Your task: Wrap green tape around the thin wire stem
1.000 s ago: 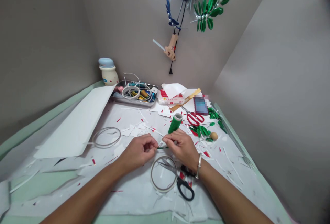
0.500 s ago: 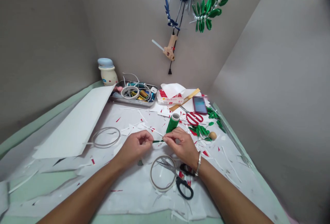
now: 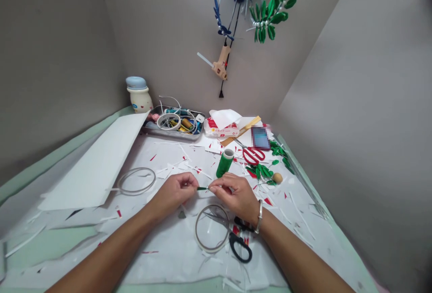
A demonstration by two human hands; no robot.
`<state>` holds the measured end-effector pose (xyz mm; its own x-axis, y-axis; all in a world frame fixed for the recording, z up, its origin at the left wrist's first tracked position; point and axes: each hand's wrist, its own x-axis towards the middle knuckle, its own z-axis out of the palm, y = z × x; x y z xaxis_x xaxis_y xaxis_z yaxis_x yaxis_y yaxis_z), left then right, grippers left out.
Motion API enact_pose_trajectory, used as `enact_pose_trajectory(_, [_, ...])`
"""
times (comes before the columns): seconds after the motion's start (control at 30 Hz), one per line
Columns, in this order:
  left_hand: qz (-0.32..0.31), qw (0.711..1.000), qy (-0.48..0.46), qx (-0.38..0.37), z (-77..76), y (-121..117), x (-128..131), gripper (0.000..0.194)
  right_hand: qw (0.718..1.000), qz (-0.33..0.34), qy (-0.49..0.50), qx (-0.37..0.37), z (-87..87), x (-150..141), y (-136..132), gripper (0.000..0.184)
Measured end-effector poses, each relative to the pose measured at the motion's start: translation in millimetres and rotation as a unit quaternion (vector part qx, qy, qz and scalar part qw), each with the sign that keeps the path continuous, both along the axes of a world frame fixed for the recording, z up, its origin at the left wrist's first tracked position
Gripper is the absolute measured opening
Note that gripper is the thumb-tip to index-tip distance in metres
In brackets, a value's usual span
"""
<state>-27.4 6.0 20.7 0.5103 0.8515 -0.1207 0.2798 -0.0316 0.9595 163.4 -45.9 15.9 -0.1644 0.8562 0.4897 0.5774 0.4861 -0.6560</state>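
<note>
Crosswise, a green stem (image 3: 202, 188) runs from left hand (image 3: 174, 192) to right hand (image 3: 234, 196).

The only view comes from a camera worn on the person's head, above the near edge of the table (image 3: 50, 239). It faces forward and down across the table into the far corner, where two walls (image 3: 168, 36) meet. It looks from close above the left hand (image 3: 173, 192) and right hand (image 3: 234, 196), which sit just below the frame's middle, with the forearms (image 3: 101, 252) rising from the bottom edge. The table's far corner lies near the frame's centre, and the walls fill the upper part and both sides.
</note>
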Motion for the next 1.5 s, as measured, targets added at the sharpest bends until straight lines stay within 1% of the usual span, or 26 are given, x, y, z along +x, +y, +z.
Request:
enact_pose_trajectory(0.17, [-0.001, 1.0, -0.003, -0.004, -0.2, 1, 0, 0.008, 1.0, 0.0, -0.008, 0.005, 1.3, -3, -1, 0.015])
enact_pose_trajectory(0.4, [-0.003, 1.0, -0.008, -0.017, -2.9, 4, -3, 0.009, 0.999, 0.013, -0.04, 0.004, -2.7, -3, -2, 0.013])
enact_pose_trajectory(0.53, [-0.017, 0.999, -0.015, -0.028, -4.0, 5, -5, 0.009, 0.999, 0.014, -0.044, 0.005, -3.0, -2, -2, 0.014])
enact_pose_trajectory(0.67, [-0.03, 0.999, 0.002, -0.038, -5.9, 5, -4, 0.009, 0.999, 0.012, -0.044, 0.016, -2.8, -3, -3, 0.014])
enact_pose_trajectory(0.83, [-0.073, 0.997, 0.014, -0.036, -10.6, 3, -4, 0.007, 0.999, 0.018, -0.043, 0.024, -1.7, -5, -4, 0.015])
enact_pose_trajectory(0.93, [-0.087, 0.995, 0.024, -0.03, -12.8, 2, -2, 0.009, 0.999, 0.017, -0.033, 0.02, -0.6, -5, -3, 0.018])
enact_pose_trajectory(1.1, [-0.117, 0.992, 0.038, -0.043, -10.1, -3, 0, 0.009, 1.0, 0.01, -0.015, -0.003, -1.9, -4, 1, 0.018])
enact_pose_trajectory(1.3, [-0.143, 0.988, 0.003, -0.066, -1.7, -7, 2, 0.008, 0.998, 0.007, 0.039, -0.057, -9.8, -4, 4, 0.019])
enact_pose_trajectory(1.5, [-0.15, 0.986, -0.01, -0.071, -6.9, -3, -1, 0.019, 0.992, 0.003, 0.076, -0.1, -16.2, -6, 6, 0.02])
